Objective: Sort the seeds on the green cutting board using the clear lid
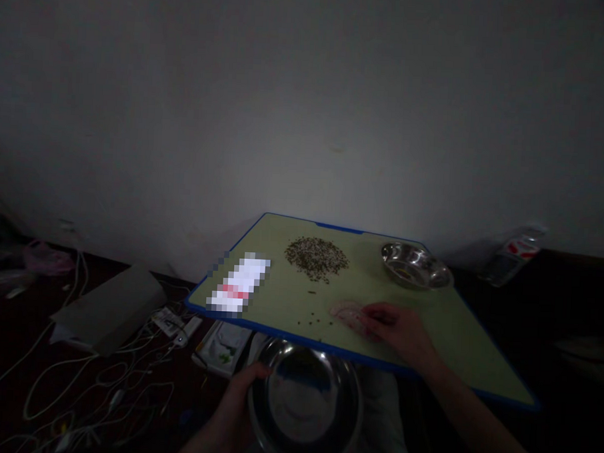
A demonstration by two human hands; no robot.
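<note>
My left hand [237, 400] grips the rim of a large steel bowl [307, 407], held just below the near edge of a green board with a blue border [448, 326]. My right hand [400, 327] rests on the board near that edge, fingers curled against a small pale pinkish thing [347, 315] that I cannot make out. A pile of small dark seeds [316, 257] lies in the middle of the board, with several stray seeds scattered toward the near edge. A smaller steel bowl [415, 266] stands at the board's far right.
A blurred white and red item [239, 284] lies on the board's left side. Left of the board the dark floor holds a flat grey box [111, 308], tangled white cables [99, 384] and small packets. A plastic bottle [513, 256] lies at the right by the wall.
</note>
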